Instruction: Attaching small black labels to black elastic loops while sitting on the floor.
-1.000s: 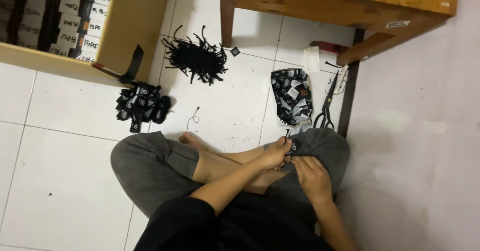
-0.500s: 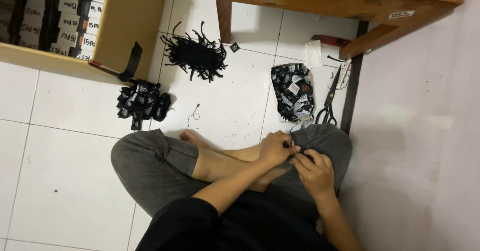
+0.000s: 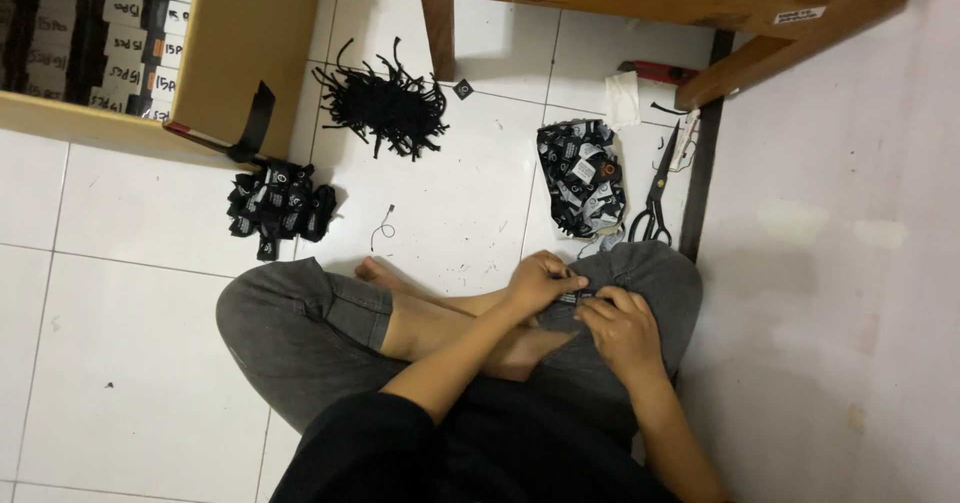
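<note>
Head view: left hand [image 3: 540, 281] and right hand [image 3: 620, 328] meet over the lap, both grips pinched narrow on a small black tag [image 3: 578, 298] between them. Scissors [image 3: 655, 198] lie far right on the floor.

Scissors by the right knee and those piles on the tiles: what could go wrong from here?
The scissors lie open-bladed on the floor close to the right knee, so a shifted leg could catch them. The left hand and right hand pinch a small black piece over the lap; if dropped, it may be lost against the dark trousers. A thin wire bit lies near the bare foot.
</note>
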